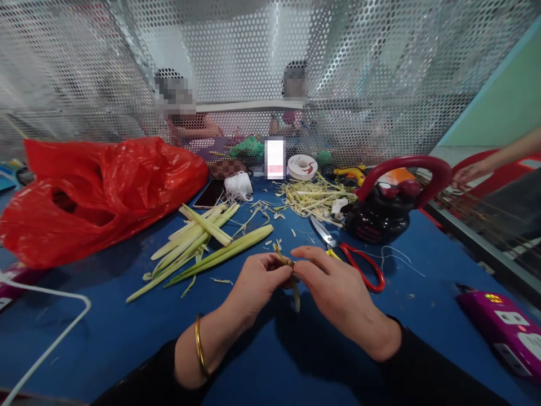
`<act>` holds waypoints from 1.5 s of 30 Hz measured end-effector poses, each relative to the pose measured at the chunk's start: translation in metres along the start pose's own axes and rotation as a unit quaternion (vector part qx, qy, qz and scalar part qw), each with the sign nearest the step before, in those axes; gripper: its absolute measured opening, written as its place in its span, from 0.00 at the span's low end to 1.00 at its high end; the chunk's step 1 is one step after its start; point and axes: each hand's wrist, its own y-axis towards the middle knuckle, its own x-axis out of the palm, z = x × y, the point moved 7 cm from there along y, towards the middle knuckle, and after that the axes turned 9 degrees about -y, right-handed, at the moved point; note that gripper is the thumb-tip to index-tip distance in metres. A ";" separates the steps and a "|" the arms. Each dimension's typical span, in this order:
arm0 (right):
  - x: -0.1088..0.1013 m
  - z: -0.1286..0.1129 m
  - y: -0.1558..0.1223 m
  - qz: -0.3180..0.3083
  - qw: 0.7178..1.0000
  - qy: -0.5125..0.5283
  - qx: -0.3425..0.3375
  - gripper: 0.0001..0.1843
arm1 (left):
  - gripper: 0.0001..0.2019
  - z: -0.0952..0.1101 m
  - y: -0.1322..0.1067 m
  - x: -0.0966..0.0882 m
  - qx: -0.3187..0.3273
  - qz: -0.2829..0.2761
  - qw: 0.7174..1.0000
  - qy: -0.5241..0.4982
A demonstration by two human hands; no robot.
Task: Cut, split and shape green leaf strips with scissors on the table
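Both hands meet over the blue table and pinch a thin, folded strip of plant leaf (296, 300). My left hand (262, 280) is closed on it, thumb against fingertips. My right hand (333, 282) pinches the same strip from the other side, partly hiding it. One end sticks up above the fingers and another hangs below. To the left lies a pile of pale green leaf stalks (190, 239). Scissors (362, 268) with red handles rest just beyond my right hand, blades pointing away. Something yellow beside their pivot is mostly hidden.
A red plastic bag (105, 197) fills the left. Behind are a phone (210, 193), white thread (239, 185), a white spool (302, 167) and shredded strips (315, 194). A black pot (378, 217) with a red handle stands right, near a purple device (502, 327). Another person's hand (471, 173) shows far right.
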 end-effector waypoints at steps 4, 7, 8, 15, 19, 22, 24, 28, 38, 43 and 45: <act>0.007 0.004 0.001 -0.030 0.999 -0.012 0.016 0.13 | 0.05 -0.008 -0.003 0.006 -0.047 -0.042 0.998 -0.005; 0.006 0.012 0.001 -0.032 0.994 0.058 0.081 0.12 | 0.07 -0.009 -0.004 0.008 -0.049 -0.070 0.996 -0.007; 0.006 0.015 0.001 -0.032 0.989 0.096 0.107 0.11 | 0.08 -0.009 -0.004 0.008 -0.047 -0.078 0.996 -0.007; 0.019 0.031 -0.004 -0.071 0.894 0.344 0.278 0.10 | 0.09 0.003 -0.004 0.013 0.030 -0.086 0.995 0.040; 0.032 0.032 -0.006 -0.102 0.820 0.445 0.345 0.11 | 0.05 0.012 -0.006 0.016 0.103 -0.087 0.984 0.119; 0.037 0.031 -0.008 -0.118 0.770 0.503 0.373 0.12 | 0.04 0.020 -0.011 0.018 0.183 -0.084 0.958 0.207; 0.038 0.030 -0.008 -0.125 0.741 0.538 0.382 0.11 | 0.05 0.025 -0.016 0.021 0.241 -0.087 0.931 0.259; 0.038 0.029 -0.009 -0.140 0.703 0.578 0.390 0.09 | 0.09 0.031 -0.023 0.022 0.320 -0.087 0.891 0.309; 0.049 0.027 -0.013 -0.183 0.653 0.626 0.386 0.12 | 0.05 0.030 -0.020 0.020 0.288 -0.072 0.899 0.321; 0.053 0.026 -0.012 -0.193 0.647 0.636 0.374 0.13 | 0.04 0.017 -0.007 0.008 0.119 -0.053 0.986 0.099; 0.051 0.027 -0.011 -0.183 0.684 0.608 0.358 0.14 | 0.06 0.011 -0.002 0.002 0.065 -0.033 0.997 0.000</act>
